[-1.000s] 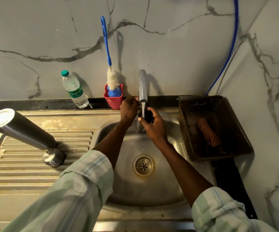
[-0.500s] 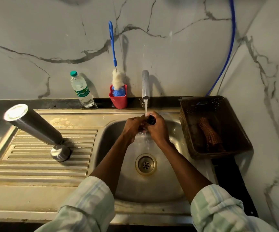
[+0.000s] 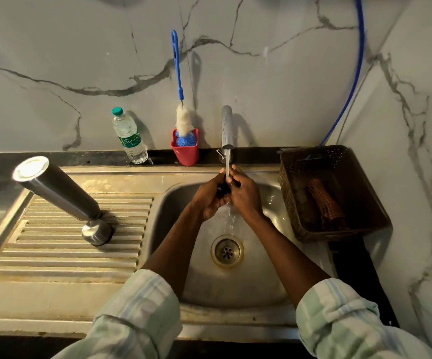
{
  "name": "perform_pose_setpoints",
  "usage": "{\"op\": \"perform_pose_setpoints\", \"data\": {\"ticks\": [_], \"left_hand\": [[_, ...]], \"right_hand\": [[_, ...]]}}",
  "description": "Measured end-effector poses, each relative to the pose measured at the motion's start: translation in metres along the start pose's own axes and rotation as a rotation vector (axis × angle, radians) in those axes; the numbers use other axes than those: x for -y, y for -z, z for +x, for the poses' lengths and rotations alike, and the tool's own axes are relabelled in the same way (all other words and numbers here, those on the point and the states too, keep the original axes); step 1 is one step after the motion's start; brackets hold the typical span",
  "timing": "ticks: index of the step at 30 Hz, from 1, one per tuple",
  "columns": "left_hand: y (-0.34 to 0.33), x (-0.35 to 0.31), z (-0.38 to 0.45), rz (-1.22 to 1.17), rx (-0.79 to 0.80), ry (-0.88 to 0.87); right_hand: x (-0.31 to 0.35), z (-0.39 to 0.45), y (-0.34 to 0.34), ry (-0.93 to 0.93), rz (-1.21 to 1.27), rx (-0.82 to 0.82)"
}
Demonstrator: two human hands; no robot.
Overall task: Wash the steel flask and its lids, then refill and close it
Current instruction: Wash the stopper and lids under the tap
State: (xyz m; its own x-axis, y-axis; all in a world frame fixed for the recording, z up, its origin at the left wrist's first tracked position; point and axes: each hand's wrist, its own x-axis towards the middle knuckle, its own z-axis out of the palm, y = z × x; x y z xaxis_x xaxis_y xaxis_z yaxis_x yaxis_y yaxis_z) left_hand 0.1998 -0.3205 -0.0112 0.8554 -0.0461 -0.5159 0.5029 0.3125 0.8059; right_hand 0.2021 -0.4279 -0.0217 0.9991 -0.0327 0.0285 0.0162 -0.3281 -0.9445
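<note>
Cupping hands point(image 3: 231, 194) around black lid point(image 3: 223, 187)

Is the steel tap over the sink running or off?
Running. A stream of water falls from the steel tap over both hands and on toward the round drain.

Dim, warm indoor light from above and front; marble wall point(image 3: 261, 73) evenly lit, sink basin point(image 3: 235, 288) darker. Brush point(image 3: 177, 68), water bottle point(image 3: 129, 137) and tap point(image 3: 227, 126) throw soft shadows right onto wall. Glare on flask point(image 3: 57, 189) base, dull sheen on drainboard point(image 3: 75, 244). Strong wide-angle bending at edges, sleeves point(image 3: 137, 317) soft, overall slightly smeared detail
</note>
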Motion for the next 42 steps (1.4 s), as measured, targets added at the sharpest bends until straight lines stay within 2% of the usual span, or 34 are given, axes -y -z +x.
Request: {"op": "perform_pose_setpoints", "data": {"ticks": [6,12,17,20,22,24,28,32,35,37,42], "left_hand": [[0.002,0.005,0.002,0.004,-0.066,0.012],[0.006,0.011,-0.002,-0.047,-0.059,0.01],[0.005,0.011,-0.001,-0.021,-0.096,0.037],[0.008,0.011,0.004,0.027,-0.161,0.002],[0.011,0.009,0.007,-0.033,-0.209,-0.085],[0.012,0.006,0.005,-0.084,-0.162,-0.123],[0.01,0.004,0.007,0.05,-0.111,-0.077],[0.004,0.002,0.005,0.034,-0.088,-0.029],[0.005,0.006,0.005,-0.003,-0.065,-0.027],[0.006,0.008,0.002,-0.043,-0.081,-0.018],[0.003,0.011,-0.001,-0.119,-0.067,0.03]], "right_hand": [[-0.008,-0.006,-0.01,0.097,-0.108,0.049],[-0.004,-0.013,-0.013,-0.038,0.015,-0.064],[0.003,-0.007,-0.01,-0.066,-0.002,0.12],[0.005,-0.004,-0.005,-0.129,0.033,0.106],[0.006,-0.003,-0.003,-0.103,-0.015,0.055],[0.004,0.0,-0.004,-0.054,-0.078,-0.004],[0.003,-0.003,-0.004,0.003,-0.072,-0.051],[0.006,-0.013,-0.007,0.141,-0.105,-0.017],[0.004,-0.014,-0.012,0.166,-0.119,0.004],[0.004,-0.013,-0.012,0.143,-0.093,0.01],[0.006,-0.005,-0.015,-0.124,0.027,0.005]]}}
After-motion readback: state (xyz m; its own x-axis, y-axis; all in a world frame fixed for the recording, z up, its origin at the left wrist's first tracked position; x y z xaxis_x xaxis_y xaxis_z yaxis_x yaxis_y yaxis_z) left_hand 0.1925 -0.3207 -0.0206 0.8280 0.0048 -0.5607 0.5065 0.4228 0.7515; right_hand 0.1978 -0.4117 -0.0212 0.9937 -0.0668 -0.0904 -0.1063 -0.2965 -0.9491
